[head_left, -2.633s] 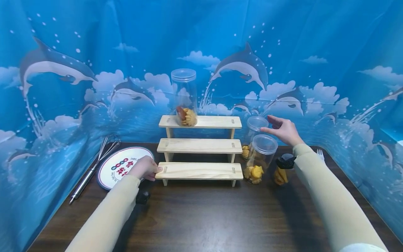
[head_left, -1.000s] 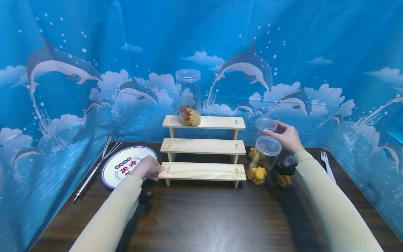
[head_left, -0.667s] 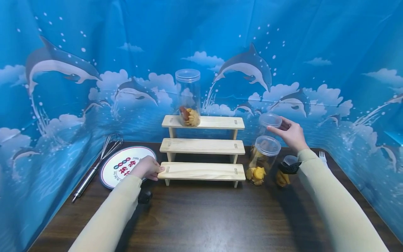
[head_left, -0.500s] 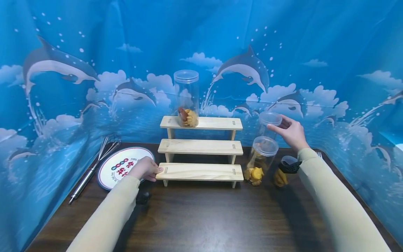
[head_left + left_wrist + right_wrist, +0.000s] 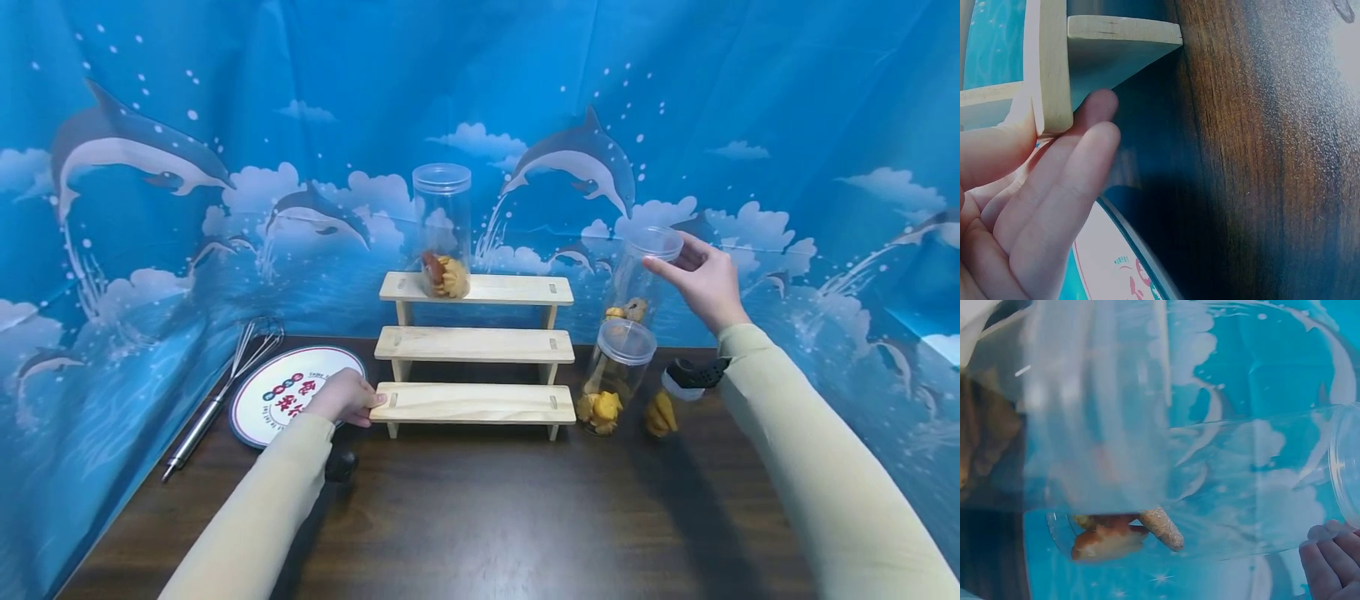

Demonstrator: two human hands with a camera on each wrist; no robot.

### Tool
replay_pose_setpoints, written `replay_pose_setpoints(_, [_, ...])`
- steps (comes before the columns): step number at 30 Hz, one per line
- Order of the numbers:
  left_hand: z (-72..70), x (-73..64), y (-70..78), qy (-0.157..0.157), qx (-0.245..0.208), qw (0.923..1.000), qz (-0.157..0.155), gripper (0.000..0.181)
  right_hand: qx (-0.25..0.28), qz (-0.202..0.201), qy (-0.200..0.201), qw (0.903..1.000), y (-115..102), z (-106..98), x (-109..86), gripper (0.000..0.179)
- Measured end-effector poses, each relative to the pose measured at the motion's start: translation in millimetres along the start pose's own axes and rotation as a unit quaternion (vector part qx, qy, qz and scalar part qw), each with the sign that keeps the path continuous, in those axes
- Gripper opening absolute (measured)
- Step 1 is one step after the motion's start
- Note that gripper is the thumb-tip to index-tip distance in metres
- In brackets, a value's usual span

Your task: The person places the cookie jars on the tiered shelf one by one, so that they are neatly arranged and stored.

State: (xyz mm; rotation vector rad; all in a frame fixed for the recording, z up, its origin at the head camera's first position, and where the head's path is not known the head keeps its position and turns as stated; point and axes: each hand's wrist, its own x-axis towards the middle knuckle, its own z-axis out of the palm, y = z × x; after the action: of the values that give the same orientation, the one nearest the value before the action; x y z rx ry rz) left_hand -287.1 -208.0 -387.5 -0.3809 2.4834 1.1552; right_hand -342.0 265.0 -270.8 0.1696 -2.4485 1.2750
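Observation:
My left hand (image 5: 345, 397) pinches the left end of the lowest board (image 5: 472, 404) of a three-step wooden display stand. In the left wrist view, the thumb lies on one face of this board (image 5: 1054, 62) and fingers reach round the other. My right hand (image 5: 708, 279) grips the lidded top of a tall clear jar (image 5: 633, 271), raised behind a second jar (image 5: 626, 343). Snack pieces lie at the bottom of both. In the right wrist view, the held jar (image 5: 1241, 481) shows fingertips at its lid; the other jar partly covers its base.
Another tall jar (image 5: 442, 221) with snacks stands on the top board (image 5: 517, 289). A smaller container with yellow snacks (image 5: 660, 414) is under my right wrist. At left lie a round plate (image 5: 258, 417) and a whisk (image 5: 198, 433). A dolphin-print cloth (image 5: 480, 83) hangs behind the brown table (image 5: 480, 517).
My right hand, earlier beside the rear jar's lid, has taken hold of it and lifted the jar upward. My left hand stays on the lowest board.

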Motion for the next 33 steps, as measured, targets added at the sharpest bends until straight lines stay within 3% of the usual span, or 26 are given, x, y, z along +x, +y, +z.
replay_pose_setpoints(16, [0.7, 9.3, -10.3, 0.004, -0.018, 0.9996, -0.021, 0.02, 0.056, -0.033, 0.025, 0.9976, -55.0, 10.0, 21.9, 0.069])
replay_pose_setpoints(27, [-0.2, 6.3, -5.8, 0.004, -0.013, 0.9999, -0.004, 0.023, 0.117, -0.063, 0.018, 0.991, -89.2, 35.6, 28.6, 0.062])
replay_pose_setpoints(33, [-0.8, 4.4, -4.8, 0.003, -0.024, 0.9997, 0.004, 0.021, 0.114, -0.067, 0.006, 0.9912, -102.7, 54.0, 31.4, 0.065])
